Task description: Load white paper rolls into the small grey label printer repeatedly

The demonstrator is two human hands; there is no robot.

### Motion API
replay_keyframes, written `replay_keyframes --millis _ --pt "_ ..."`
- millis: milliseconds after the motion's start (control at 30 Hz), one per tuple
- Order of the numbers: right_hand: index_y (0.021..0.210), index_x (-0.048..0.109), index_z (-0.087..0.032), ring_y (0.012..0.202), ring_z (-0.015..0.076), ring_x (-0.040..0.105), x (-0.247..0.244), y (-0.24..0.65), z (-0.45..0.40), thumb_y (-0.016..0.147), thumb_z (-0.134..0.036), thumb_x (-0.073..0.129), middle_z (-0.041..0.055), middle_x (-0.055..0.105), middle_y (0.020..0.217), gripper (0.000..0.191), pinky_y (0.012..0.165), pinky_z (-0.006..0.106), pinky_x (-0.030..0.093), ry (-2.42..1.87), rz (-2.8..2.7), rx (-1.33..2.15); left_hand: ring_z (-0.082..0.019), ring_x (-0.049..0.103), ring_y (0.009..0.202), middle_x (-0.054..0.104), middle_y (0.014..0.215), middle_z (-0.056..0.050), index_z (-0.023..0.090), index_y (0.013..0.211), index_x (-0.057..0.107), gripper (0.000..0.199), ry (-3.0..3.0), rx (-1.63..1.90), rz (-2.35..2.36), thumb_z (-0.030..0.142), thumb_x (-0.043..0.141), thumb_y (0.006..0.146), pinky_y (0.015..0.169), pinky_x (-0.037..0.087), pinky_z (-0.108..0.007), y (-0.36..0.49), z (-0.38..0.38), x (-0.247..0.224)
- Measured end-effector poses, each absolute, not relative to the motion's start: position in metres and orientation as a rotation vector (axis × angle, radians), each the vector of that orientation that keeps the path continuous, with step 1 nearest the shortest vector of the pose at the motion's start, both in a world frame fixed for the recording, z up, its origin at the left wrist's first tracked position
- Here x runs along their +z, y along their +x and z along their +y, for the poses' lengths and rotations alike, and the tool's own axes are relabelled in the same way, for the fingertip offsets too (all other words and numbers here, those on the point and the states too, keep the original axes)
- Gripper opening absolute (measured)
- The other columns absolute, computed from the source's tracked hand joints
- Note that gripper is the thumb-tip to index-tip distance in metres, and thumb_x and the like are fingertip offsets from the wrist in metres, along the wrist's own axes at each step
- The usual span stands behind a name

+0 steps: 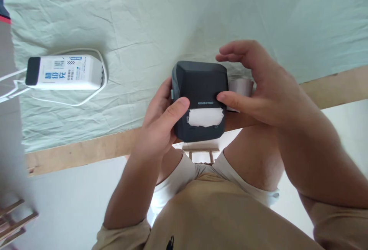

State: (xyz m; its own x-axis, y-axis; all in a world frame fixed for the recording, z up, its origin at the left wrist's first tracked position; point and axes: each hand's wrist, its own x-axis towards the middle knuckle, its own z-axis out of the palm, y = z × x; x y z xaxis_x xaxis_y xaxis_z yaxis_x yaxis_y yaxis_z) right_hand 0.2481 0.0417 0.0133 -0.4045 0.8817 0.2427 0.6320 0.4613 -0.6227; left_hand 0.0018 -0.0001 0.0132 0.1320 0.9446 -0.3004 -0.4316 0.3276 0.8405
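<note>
NIIMBOT printer (199,83), dark and boxy, right at the centre of the action, in the person's grasp over the table's near edge! Whether its underside touches the table, I cannot tell from up here. Out of its front slot pokes a ragged-edged piece of white paper (205,117), lying just below the brand lettering.

Left hand (156,125) has a firm hold on one side, thumb pressed on the top face beside the paper, fingers wrapped around and partly hidden. Over on the other flank, the right hand (266,85) is spread wide, its thumb laid at the printer's edge near the lettering, its other fingers lifted clear and gently curled. Just beside the printer, partly masked by that hand, sits a greyish cylindrical object (240,86).

Well off to the left, a white block (93,72) with blue print lies on the wrinkled pale-green cloth (140,24), a white cable (105,75) looped about it. Bare wooden edging (86,151) borders the cloth.
</note>
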Motion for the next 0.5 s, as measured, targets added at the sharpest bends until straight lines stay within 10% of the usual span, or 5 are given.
replay_keyframes --millis 333,500 --pt "0.140 0.069 -0.036 0.130 0.0312 0.078 0.008 0.234 0.027 0.110 -0.043 0.064 0.0059 0.081 0.134 0.031 0.114 0.053 0.062 -1.090 -1.968 0.370 -0.019 0.084 0.089 0.081 0.086 0.000 0.021 0.091 0.083 0.029 0.545 1.295 0.956 0.034 0.067 0.112 0.091 0.072 -0.033 0.006 0.002 0.006" --pt "0.129 0.074 -0.032 0.124 0.0356 0.078 0.019 0.226 0.019 0.101 -0.036 0.075 0.0073 0.081 0.129 0.028 0.109 0.059 0.061 -1.073 -2.043 0.282 -0.010 0.069 0.068 0.075 0.081 0.002 0.020 0.084 0.081 0.030 0.587 1.318 1.007 0.024 0.068 0.111 0.067 0.063 -0.019 0.002 0.002 0.003"
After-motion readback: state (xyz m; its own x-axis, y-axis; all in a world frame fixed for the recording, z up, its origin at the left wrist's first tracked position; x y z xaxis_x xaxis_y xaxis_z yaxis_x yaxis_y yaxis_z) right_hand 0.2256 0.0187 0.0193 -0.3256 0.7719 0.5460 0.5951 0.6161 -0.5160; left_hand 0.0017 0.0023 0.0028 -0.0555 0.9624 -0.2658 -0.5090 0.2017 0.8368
